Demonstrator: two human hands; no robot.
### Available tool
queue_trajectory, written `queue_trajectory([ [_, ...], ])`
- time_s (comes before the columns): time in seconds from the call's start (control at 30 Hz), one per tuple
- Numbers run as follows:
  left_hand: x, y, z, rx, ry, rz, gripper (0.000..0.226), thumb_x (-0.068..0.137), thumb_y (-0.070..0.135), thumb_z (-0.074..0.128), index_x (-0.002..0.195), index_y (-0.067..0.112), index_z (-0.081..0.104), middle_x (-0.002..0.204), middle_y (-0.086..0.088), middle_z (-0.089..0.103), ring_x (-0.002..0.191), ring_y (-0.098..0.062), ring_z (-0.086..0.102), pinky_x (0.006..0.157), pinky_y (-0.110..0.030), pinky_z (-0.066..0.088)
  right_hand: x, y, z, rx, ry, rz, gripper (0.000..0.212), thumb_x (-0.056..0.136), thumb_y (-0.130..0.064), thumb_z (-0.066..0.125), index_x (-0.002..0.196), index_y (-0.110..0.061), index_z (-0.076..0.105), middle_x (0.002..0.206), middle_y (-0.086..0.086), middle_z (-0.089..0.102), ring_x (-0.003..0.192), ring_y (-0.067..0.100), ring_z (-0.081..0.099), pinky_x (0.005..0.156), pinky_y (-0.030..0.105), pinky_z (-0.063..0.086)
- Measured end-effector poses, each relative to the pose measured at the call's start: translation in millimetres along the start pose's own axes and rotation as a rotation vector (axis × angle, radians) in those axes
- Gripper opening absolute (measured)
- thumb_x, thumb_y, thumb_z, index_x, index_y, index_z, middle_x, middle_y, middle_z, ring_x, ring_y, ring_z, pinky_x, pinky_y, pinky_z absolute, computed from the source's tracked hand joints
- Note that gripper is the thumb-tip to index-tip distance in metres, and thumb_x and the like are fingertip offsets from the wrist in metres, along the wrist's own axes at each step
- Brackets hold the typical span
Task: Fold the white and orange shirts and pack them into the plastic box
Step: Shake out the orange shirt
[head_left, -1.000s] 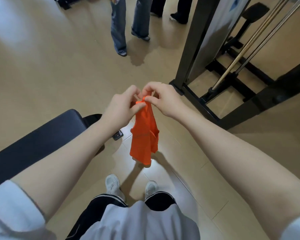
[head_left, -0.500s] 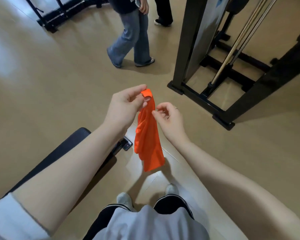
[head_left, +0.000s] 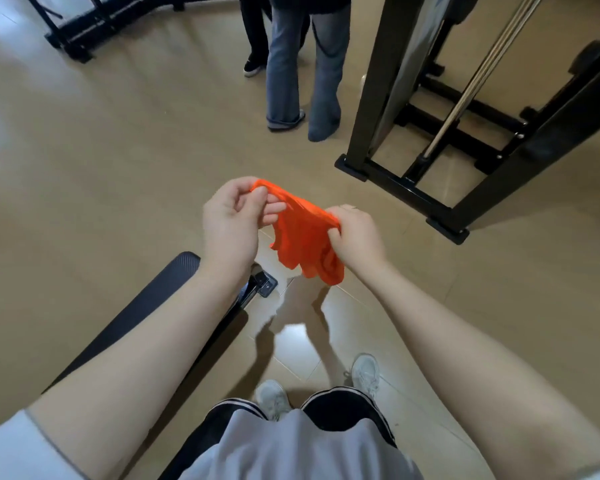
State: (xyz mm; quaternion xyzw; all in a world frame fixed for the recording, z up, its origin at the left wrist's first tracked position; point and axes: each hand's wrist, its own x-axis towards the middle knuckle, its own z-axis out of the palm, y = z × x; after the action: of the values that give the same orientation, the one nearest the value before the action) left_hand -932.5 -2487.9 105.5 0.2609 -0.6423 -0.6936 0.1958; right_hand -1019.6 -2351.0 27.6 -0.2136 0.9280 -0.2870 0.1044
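A small orange shirt [head_left: 303, 242] hangs in the air in front of me, stretched between both hands above the floor. My left hand [head_left: 231, 223] pinches its upper left edge between thumb and fingers. My right hand [head_left: 355, 233] grips the shirt's right edge in a closed fist, a little lower. The cloth sags and bunches between them. No white shirt and no plastic box are in view.
A black padded bench [head_left: 136, 317] runs under my left arm, with a dark phone [head_left: 265, 284] near its end. A black gym machine frame [head_left: 430, 202] stands at right. A person in jeans [head_left: 302, 71] stands ahead on the tan floor.
My right hand has taken hold of the shirt's side and both hands have pulled apart, spreading the cloth sideways where it hung straight down from my left hand. The person in jeans has come closer.
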Motion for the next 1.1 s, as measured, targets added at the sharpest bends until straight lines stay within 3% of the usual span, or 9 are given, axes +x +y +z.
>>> queue_trajectory([
  [0.27,16,-23,-27,-0.432,0.042,-0.226,0.017,0.100,0.012,0.035,0.098,0.017,0.051,0.090,-0.001,0.060,0.086,-0.009,0.062,0.086,-0.021,0.053,-36,52,19,-0.210,-0.160,0.447,0.039,0.082,-0.006,0.053,0.121,-0.011,0.052,0.116,0.017,0.059,0.108,0.036,0.056,0.085,0.037,0.046],
  [0.37,23,-37,-17,-0.459,0.020,-0.290,0.018,0.100,0.013,0.036,0.114,0.013,0.048,0.092,0.000,0.059,0.087,-0.009,0.059,0.093,-0.025,0.049,-45,64,26,0.188,-0.127,0.818,0.032,0.093,-0.010,0.036,0.124,-0.004,0.045,0.107,0.020,0.057,0.091,0.034,0.058,0.071,0.032,0.042],
  [0.43,30,-46,-10,-0.472,0.023,-0.337,0.028,0.100,0.014,0.036,0.127,0.011,0.044,0.097,0.000,0.059,0.097,-0.013,0.059,0.096,-0.028,0.047,-48,64,29,0.631,-0.096,1.012,0.025,0.096,-0.015,0.028,0.101,-0.010,0.052,0.087,0.010,0.056,0.068,0.024,0.054,0.061,0.027,0.038],
  [0.57,55,-64,-2,-0.443,0.043,-0.435,0.025,0.100,0.015,0.036,0.124,0.018,0.044,0.103,0.002,0.060,0.121,-0.021,0.053,0.093,-0.027,0.045,-36,68,34,1.082,-0.016,1.004,0.024,0.096,-0.007,0.034,0.083,-0.019,0.050,0.075,0.001,0.058,0.071,0.014,0.057,0.068,0.024,0.041],
  [0.7,99,-75,6,-0.435,0.090,-0.506,0.018,0.100,0.015,0.036,0.114,0.024,0.043,0.097,0.007,0.059,0.128,-0.020,0.049,0.097,-0.029,0.042,-2,75,42,1.070,0.030,1.009,0.029,0.095,-0.006,0.033,0.078,-0.022,0.050,0.070,-0.003,0.059,0.066,0.011,0.056,0.062,0.022,0.040],
  [0.77,123,-77,12,-0.431,0.104,-0.515,0.025,0.100,0.016,0.036,0.123,0.022,0.044,0.114,0.003,0.060,0.129,-0.019,0.048,0.101,-0.031,0.040,21,78,45,1.032,0.018,1.007,0.027,0.094,-0.009,0.034,0.076,-0.021,0.049,0.063,-0.005,0.058,0.059,0.009,0.055,0.066,0.022,0.043],
  [0.9,172,-76,27,-0.405,0.129,-0.527,0.041,0.101,0.019,0.035,0.141,0.019,0.032,0.142,-0.001,0.047,0.128,-0.016,0.048,0.104,-0.031,0.037,72,84,35,1.051,-0.017,0.969,0.012,0.093,-0.017,0.047,0.084,-0.021,0.053,0.070,-0.005,0.055,0.069,0.011,0.053,0.078,0.027,0.038],
  [1.03,217,-73,39,-0.344,0.170,-0.533,0.037,0.101,0.021,0.036,0.137,0.022,0.037,0.136,0.003,0.052,0.125,-0.012,0.051,0.101,-0.028,0.038,123,93,12,1.394,0.044,0.952,0.008,0.090,-0.017,0.058,0.095,-0.018,0.051,0.066,-0.001,0.054,0.051,0.008,0.056,0.059,0.024,0.052],
  [1.1,235,-69,43,-0.341,0.190,-0.506,0.035,0.100,0.022,0.036,0.135,0.023,0.038,0.124,0.005,0.056,0.123,-0.011,0.052,0.103,-0.027,0.037,144,98,-3,1.511,0.032,0.896,0.029,0.088,-0.018,0.059,0.113,-0.011,0.048,0.079,0.006,0.057,0.061,0.013,0.061,0.069,0.029,0.057],
])
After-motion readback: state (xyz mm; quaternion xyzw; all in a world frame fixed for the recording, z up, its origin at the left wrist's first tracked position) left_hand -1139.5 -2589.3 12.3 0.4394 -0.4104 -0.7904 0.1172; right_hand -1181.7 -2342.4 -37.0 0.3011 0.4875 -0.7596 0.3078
